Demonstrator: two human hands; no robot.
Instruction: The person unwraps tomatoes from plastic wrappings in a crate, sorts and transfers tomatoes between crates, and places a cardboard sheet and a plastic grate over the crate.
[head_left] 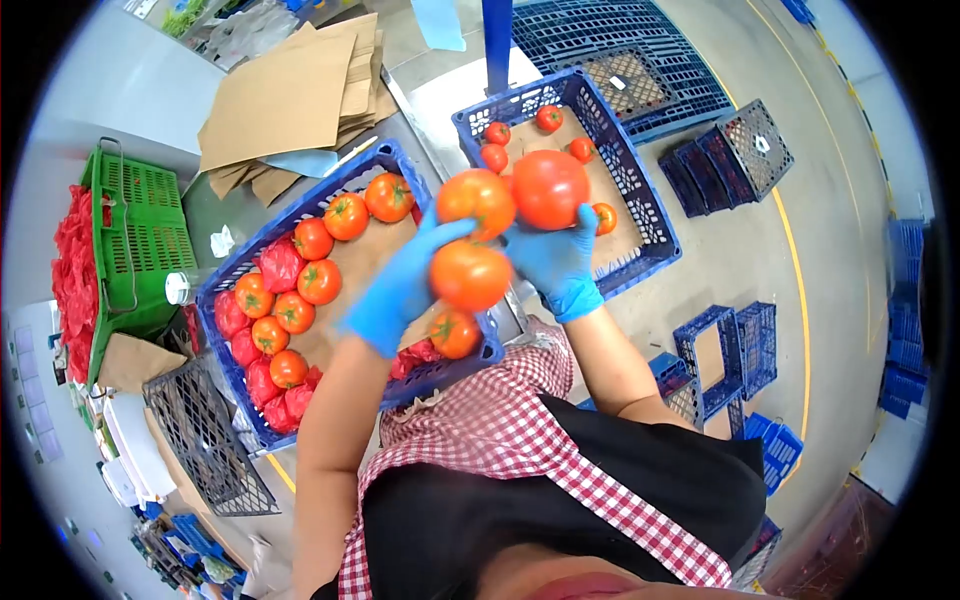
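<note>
Both my hands wear blue gloves and are raised between two blue crates. In my left hand (405, 290) are two orange-red tomatoes, an upper tomato (477, 200) and a lower tomato (470, 277). My right hand (560, 262) holds a larger, redder tomato (551, 188) close beside them. Under my left arm, the left crate (222, 345) has a cardboard lining, with bare tomatoes (319, 282) and red-wrapped ones (281, 264) along its sides. Several small tomatoes (549, 118) lie in the cardboard-lined right crate (645, 200), partly hidden by my hands.
Flat cardboard sheets (285, 95) lie behind the left crate. A green crate (140, 235) at far left has red plastic wrapping (75, 285) beside it. A blue post (497, 45) stands behind the right crate. Stacked crates (725, 160) and a blue pallet (560, 35) occupy the floor.
</note>
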